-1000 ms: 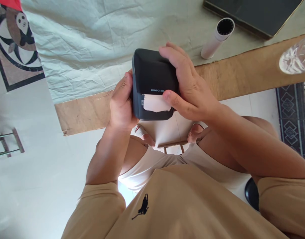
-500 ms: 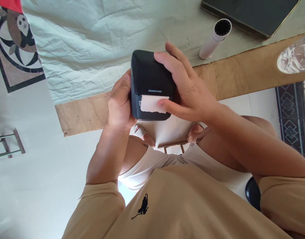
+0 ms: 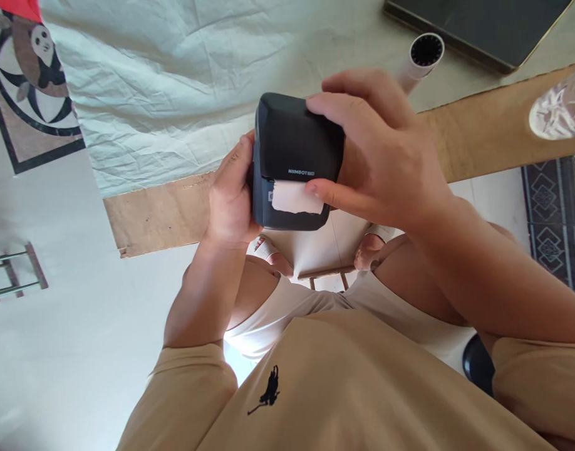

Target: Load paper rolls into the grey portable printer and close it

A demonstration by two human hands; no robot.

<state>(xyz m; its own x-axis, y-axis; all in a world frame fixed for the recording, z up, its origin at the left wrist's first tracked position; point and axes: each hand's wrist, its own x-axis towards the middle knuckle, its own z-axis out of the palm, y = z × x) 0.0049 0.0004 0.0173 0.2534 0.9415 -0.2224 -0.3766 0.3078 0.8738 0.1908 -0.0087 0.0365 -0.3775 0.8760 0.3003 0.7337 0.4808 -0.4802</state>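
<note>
A black label printer (image 3: 300, 141) marked NIIMBOT is held up over the near edge of the table. White label paper (image 3: 294, 196) sticks out of its front slot, with an uneven lower edge. Wrapped around the printer's left side is my left hand (image 3: 232, 197), its fingertips hidden underneath. On the right side, my right hand (image 3: 386, 150) has its thumb at the paper's right end and a fingertip on the lid's upper right corner. Its other fingers are bent above and partly hidden.
Pale green cloth (image 3: 175, 81) covers much of the table, leaving a bare wooden edge (image 3: 160, 213). Beyond my right hand stand a white cylinder (image 3: 426, 51) with a dark opening and a flat black case (image 3: 485, 28). A clear glass (image 3: 560, 109) stands at far right.
The printer has shifted slightly to the right, with my left hand still on it. My right hand has moved right, its fingers bending more and its palm farther from the printer's side.
</note>
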